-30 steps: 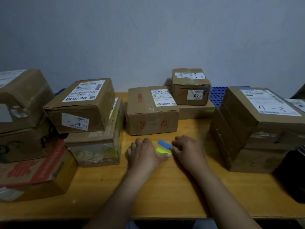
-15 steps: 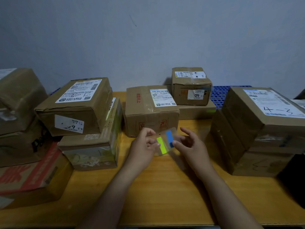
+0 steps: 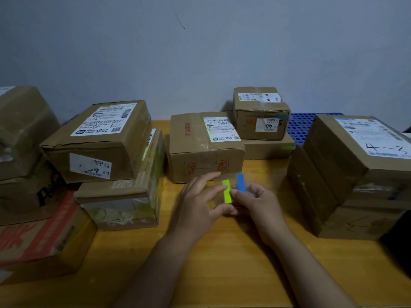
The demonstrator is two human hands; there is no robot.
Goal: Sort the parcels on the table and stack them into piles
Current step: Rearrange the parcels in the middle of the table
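Just above the wooden table (image 3: 233,258), both hands hold a small clear sheet carrying a green tab (image 3: 227,191) and a blue tab (image 3: 240,182). My left hand (image 3: 200,196) pinches the sheet between its thumb below and its fingers above. My right hand (image 3: 260,203) pinches the sheet's right side at the blue tab with curled fingers. Behind them stands a labelled cardboard parcel (image 3: 206,147). A small parcel marked "40" (image 3: 261,113) sits on a flat parcel (image 3: 269,148) at the back.
On the left, a labelled parcel (image 3: 97,138) lies askew on a taped parcel (image 3: 124,196), beside more boxes (image 3: 22,130) and a red-printed box (image 3: 37,238). At the right, a parcel marked "4-3" (image 3: 360,147) tops another. A blue perforated crate (image 3: 300,127) lies behind.
Both hands have lifted the sheet of tabs off the table and turned it upright. The view has shifted slightly.
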